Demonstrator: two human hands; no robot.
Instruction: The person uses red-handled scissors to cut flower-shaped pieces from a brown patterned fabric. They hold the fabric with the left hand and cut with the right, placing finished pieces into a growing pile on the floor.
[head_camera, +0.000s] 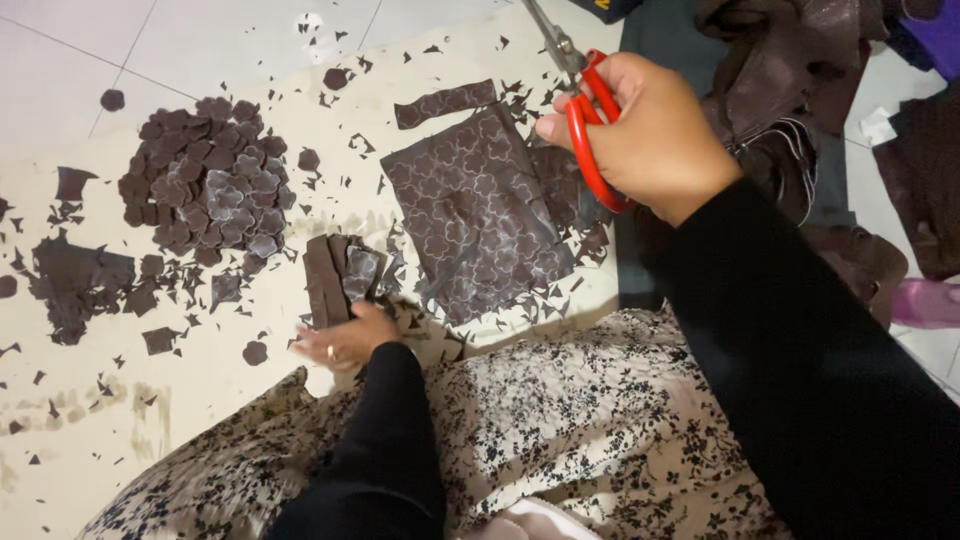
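My right hand (650, 130) is raised at the upper right, gripping red-handled scissors (585, 110) whose blades point up and away. My left hand (348, 340) rests low on the pale floor sheet (200, 390), fingers touching the bottom of a small stack of dark brown strips (338, 275). Between my hands lies a large sheet of brown material (475, 215) marked with flower outlines. A pile of cut brown flower shapes (210, 180) sits to the left.
Brown scraps and offcuts (75, 285) litter the sheet at left. A marked strip (445, 102) lies beyond the big sheet. My lap in floral fabric (560, 420) fills the bottom. Dark brown material (790, 60) is heaped at upper right.
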